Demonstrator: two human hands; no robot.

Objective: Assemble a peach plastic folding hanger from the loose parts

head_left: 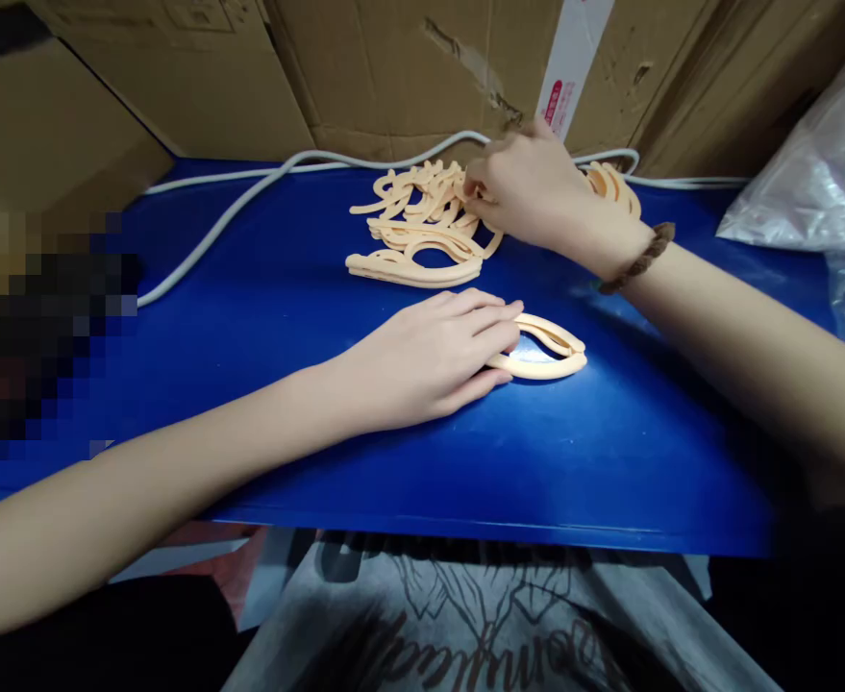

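My left hand [433, 360] is closed over one end of a cream plastic folding hanger [548, 370], which lies folded on the blue tabletop [653, 432]. The hanger's curved far end sticks out to the right of my fingers. Farther back, my right hand [527, 187] reaches into a pile of similar cream hanger pieces [422, 192], its fingers bent and pinched; what they grip is hidden. In front of that pile lie folded hangers [414, 269] stacked together. More curved pieces [613, 187] show behind my right wrist.
A white cable [231, 226] runs along the back of the table. Cardboard boxes [408, 77] stand behind it and at the left. Clear plastic bags [811, 163] sit at the right. The table's front edge [465, 533] is close to my lap.
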